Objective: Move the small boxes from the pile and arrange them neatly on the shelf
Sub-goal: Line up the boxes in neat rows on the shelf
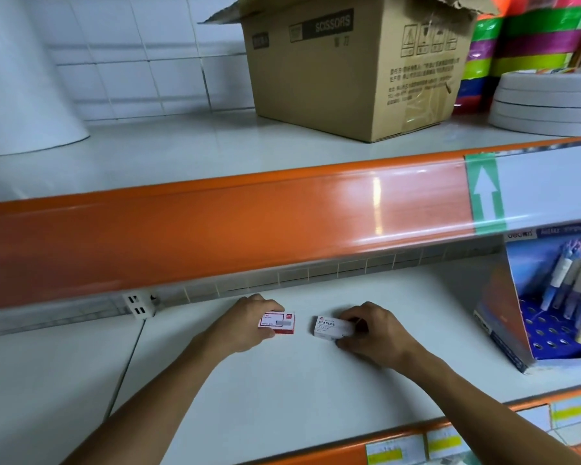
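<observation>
Lower shelf [282, 380], white, orange front rail with price labels [394, 449]: two small boxes lie flat on it side by side, a narrow gap between them, near the back. Red box [277, 324], white face with red border, on the left; the left hand [245, 325] grips it, fingers curled over its far edge and thumb at the near edge. White box [332, 326], printed STAPLES, on the right; the right hand [373, 332] holds its right end, fingers curled round it, thumb on the near side. Both forearms reach in from the lower edge of view. At the right of the same shelf: a blue display stand [550, 317] with rows of holes, holding upright pens [577, 283] in pale colours. At the back left, a white bracket [140, 305] with slots. Upper shelf [148, 162], white, broad orange front strip carrying a green label [485, 193] with a white up-arrow: an open carton [349, 68] marked SCISSORS stands in the middle; right of it, a stack of neon sheets [530, 38] in green, pink, yellow and orange; in front of those, stacked white discs [547, 102]; far left, a large white rounded object [24, 72], kind not clear. White tiled wall [141, 55] behind.
</observation>
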`<state>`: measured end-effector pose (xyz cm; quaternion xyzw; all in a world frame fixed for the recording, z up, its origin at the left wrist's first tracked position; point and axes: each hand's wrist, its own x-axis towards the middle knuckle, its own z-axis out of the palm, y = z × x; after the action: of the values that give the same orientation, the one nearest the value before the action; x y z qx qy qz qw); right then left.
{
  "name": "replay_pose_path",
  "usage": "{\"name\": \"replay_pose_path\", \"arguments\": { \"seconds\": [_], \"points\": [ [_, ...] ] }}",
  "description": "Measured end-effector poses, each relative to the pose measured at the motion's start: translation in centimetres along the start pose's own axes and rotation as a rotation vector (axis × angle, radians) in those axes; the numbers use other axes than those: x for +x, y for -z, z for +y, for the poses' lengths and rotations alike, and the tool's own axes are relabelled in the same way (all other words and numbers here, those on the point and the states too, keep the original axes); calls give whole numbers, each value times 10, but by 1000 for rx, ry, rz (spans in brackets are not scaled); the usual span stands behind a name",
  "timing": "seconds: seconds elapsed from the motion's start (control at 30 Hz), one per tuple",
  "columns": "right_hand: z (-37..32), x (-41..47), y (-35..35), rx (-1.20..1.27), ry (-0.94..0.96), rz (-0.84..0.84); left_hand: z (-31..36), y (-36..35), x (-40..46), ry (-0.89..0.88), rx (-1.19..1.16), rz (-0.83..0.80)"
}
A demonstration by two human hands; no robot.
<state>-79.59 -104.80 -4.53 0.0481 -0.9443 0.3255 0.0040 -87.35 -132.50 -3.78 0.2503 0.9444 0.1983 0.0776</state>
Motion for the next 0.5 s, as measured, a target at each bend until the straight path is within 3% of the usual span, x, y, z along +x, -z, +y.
{"name": "replay_pose_path", "arguments": {
  "seconds": [0.5],
  "points": [
    [-69, 24, -36, 23, 207, -144, -29, 34, -102, 226, -62, 105]
  ]
}}
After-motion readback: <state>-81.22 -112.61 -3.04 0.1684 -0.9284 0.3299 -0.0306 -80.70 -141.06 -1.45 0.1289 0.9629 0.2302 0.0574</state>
